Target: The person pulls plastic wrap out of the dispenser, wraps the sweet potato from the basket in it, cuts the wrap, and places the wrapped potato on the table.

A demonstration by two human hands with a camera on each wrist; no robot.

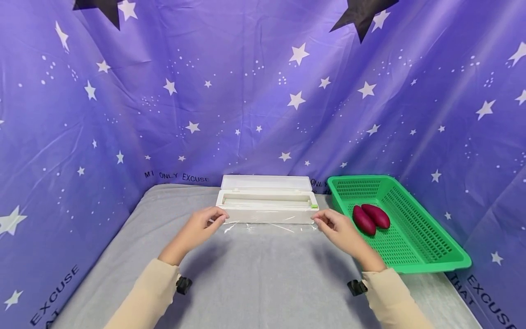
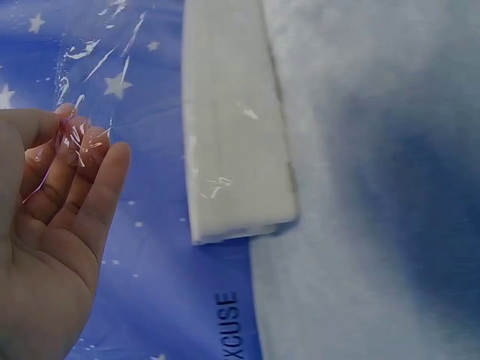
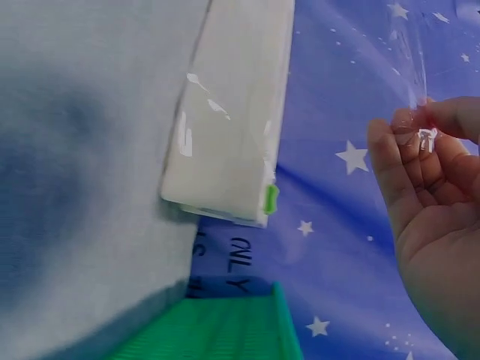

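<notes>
A clear sheet of cling film stretches between both hands, in front of a white cling film dispenser. My left hand pinches one corner of the film between thumb and fingertips, seen up close in the left wrist view. At the other end, my right hand pinches the opposite corner the same way. The dispenser's lid is raised at the back, and a pale roll lies inside. A small green slider sits at the right end of its front edge. Whether the film still joins the roll I cannot tell.
To the right stands a green perforated basket with two dark red, oval sweet-potato-like items in it. A grey cloth covers the table. Purple star-printed curtain encloses the back and sides.
</notes>
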